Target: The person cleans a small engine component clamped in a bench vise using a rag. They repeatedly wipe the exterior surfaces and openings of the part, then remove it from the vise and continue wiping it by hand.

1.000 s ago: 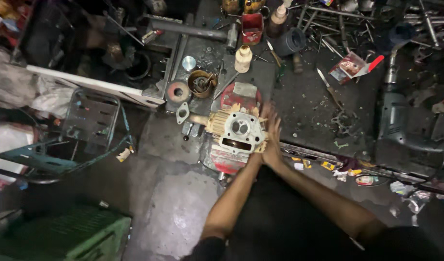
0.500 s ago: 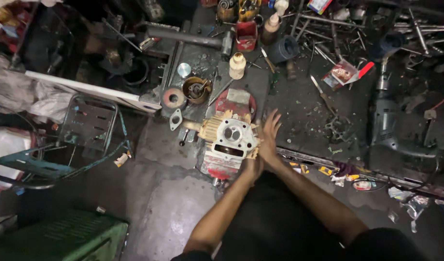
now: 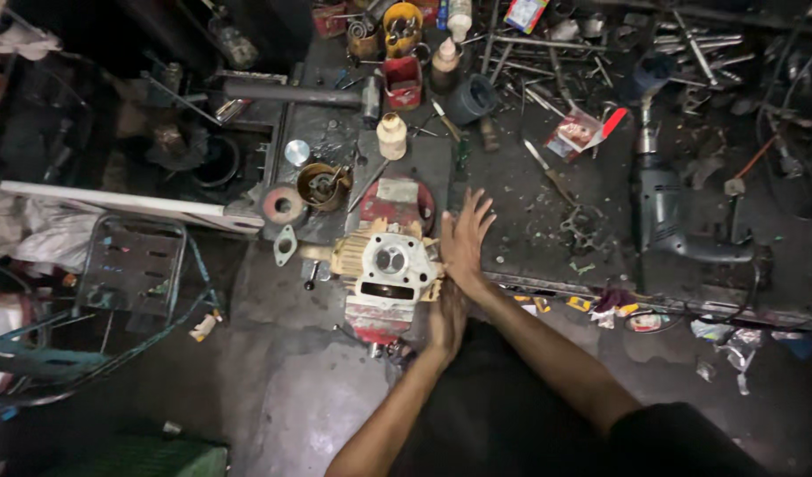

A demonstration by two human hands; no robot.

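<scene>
Cylinder head: pale metal casting clamped in a red vise at the tabletop edge.
Right hand: fingers spread wide, flat on the tabletop just beside the casting, holding nothing.
Left hand: down by the vise's side, grip hard to make out.
Nearby: grey drill off right, cream bottle behind.

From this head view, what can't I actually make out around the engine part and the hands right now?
- Head view: the left hand lies at the edge of the pale metal finned engine head; its fingers and any grip are hidden.
- Red bench vise: its jaws are covered by the engine head.
- Right hand: palm down; what is under it cannot be seen.
- Grey electric drill: its cord runs into dark clutter.
- Loose dark metal tools: cut off by the top edge.
</scene>
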